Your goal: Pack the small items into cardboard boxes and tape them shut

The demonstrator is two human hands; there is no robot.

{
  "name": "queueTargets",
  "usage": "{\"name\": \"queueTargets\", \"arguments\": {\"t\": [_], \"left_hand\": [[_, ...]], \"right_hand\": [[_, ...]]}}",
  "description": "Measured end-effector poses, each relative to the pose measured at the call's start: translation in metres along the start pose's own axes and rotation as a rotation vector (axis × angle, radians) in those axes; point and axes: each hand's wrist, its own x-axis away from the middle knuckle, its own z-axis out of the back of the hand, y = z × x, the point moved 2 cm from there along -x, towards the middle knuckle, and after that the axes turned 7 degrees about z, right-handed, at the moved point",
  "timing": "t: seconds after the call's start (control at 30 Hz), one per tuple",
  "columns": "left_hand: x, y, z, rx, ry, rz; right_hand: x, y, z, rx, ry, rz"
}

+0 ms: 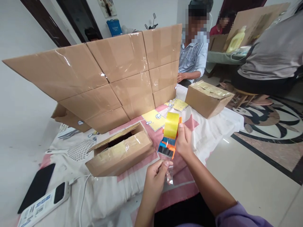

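My right hand (185,140) grips an orange and blue tape dispenser (167,148) that carries a roll of yellowish packing tape (171,125). Below the dispenser's cutting edge, my left hand (159,172) pinches the loose end of clear tape (169,176) between thumb and fingers. Left of both hands lies a small cardboard box (125,154), its top flap partly raised over a dark gap and shiny tape along its side. Both hands are apart from that box.
Taped cardboard panels (127,78) stand across the table. Another box (208,97) sits at the right. A slotted skimmer (81,149), black phone (36,187) and white power bank (44,205) with cable lie left. A person (195,60) sits beyond; another (272,56) is at right.
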Motion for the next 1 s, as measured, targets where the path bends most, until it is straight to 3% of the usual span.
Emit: {"name": "queueTargets", "arguments": {"t": [0.23, 0.53, 0.77, 1.0], "left_hand": [[0.009, -0.008, 0.003, -0.006, -0.018, 0.041], [0.001, -0.019, 0.000, -0.004, 0.062, 0.021], [-0.003, -0.024, -0.002, -0.034, 0.114, -0.105], [-0.018, -0.045, 0.000, -0.064, 0.148, -0.216]], "right_hand": [[-0.008, 0.000, 0.007, 0.028, -0.035, 0.018], [0.004, -0.003, -0.004, -0.112, -0.013, -0.216], [0.016, -0.005, -0.002, -0.180, 0.042, -0.428], [0.030, -0.002, -0.003, -0.113, 0.088, -0.603]]}}
